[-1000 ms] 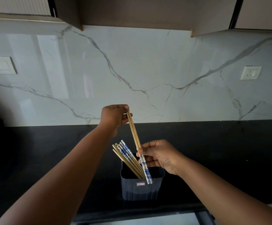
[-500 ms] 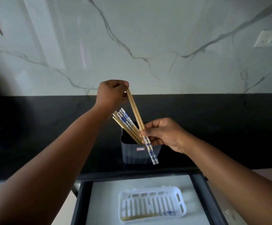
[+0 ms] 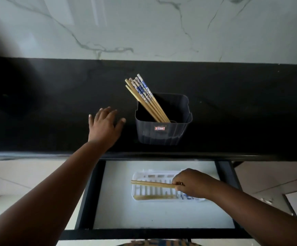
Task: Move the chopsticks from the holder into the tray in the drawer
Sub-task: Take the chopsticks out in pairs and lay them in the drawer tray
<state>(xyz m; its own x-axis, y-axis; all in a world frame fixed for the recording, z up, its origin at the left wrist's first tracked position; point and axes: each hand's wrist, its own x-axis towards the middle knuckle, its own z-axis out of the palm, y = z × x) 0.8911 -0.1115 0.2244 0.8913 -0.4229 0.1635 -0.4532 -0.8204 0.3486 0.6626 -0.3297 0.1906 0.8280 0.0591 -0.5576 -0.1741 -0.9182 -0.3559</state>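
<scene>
A dark square holder (image 3: 163, 132) stands on the black counter, with several chopsticks (image 3: 144, 96) leaning out to its upper left; some are plain wood, some blue-and-white. Below, in the open drawer, lies a white slotted tray (image 3: 139, 176). My right hand (image 3: 192, 183) is over the tray, shut on a pair of wooden chopsticks (image 3: 153, 183) held level and pointing left. More chopsticks (image 3: 153, 197) lie along the tray's near edge. My left hand (image 3: 105, 125) rests flat on the counter left of the holder, fingers spread and holding nothing.
The black counter (image 3: 233, 107) runs across the view, with a marble wall (image 3: 144, 29) behind it. The open drawer (image 3: 162, 215) has a pale floor and dark side rails. Pale cabinet fronts flank the drawer on both sides.
My right hand has carried chopsticks from above the holder down over the tray. My left hand let go of them and dropped onto the counter. The view has tilted downward.
</scene>
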